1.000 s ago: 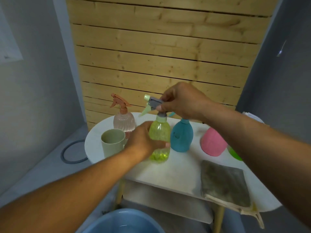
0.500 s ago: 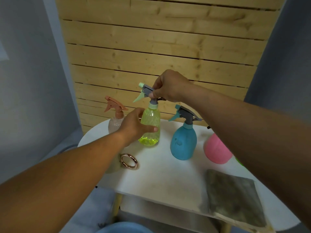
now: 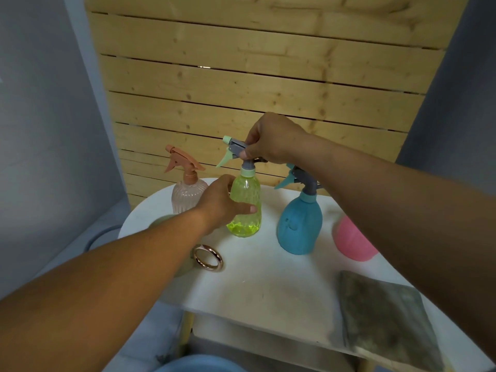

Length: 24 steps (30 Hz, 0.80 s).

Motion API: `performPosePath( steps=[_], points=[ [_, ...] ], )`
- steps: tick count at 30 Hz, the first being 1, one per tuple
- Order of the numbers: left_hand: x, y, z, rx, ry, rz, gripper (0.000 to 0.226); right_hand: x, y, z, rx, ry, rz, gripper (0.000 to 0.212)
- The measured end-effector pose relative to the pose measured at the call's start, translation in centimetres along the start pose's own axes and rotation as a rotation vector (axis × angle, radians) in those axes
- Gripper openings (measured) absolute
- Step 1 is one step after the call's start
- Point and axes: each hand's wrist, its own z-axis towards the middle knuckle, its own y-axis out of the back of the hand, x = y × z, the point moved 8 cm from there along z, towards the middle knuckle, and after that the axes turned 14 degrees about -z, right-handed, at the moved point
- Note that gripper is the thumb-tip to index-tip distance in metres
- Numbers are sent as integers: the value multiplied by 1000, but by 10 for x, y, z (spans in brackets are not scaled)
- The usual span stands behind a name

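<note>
A clear yellow-green spray bottle (image 3: 245,210) stands upright on the white table (image 3: 257,280). My left hand (image 3: 222,204) wraps around its body from the left, thumb across the front. My right hand (image 3: 271,142) pinches its grey and mint trigger head (image 3: 233,149) from above and behind. A little liquid lies in the bottle's bottom.
A pink ribbed spray bottle (image 3: 188,189) stands to the left, a blue spray bottle (image 3: 300,221) to the right, then a pink rounded object (image 3: 351,242). A mug with a metallic ring handle (image 3: 208,256) sits under my left forearm. A folded grey cloth (image 3: 386,318) lies front right. Wooden slats back the table.
The view has tilted upward and shifted; the bottle stays upright on the table with both hands on it, the right hand still on the trigger head.
</note>
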Motion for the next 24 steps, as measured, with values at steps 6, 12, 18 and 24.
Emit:
performPosePath(
  steps=[6,12,18,24],
  points=[
    [2,0,-4,14,24,-30,70,1,0,-1,32,-2,-1,18],
    [2,-2,-8,18,40,-30,68,-1,-1,-5,14,2,13,20],
    [3,-1,-13,43,133,9,99,-24,20,-29,89,-50,-18,62],
    [-11,13,-35,-151,182,-46,94,-67,4,-64,404,-166,-332,62]
  ],
)
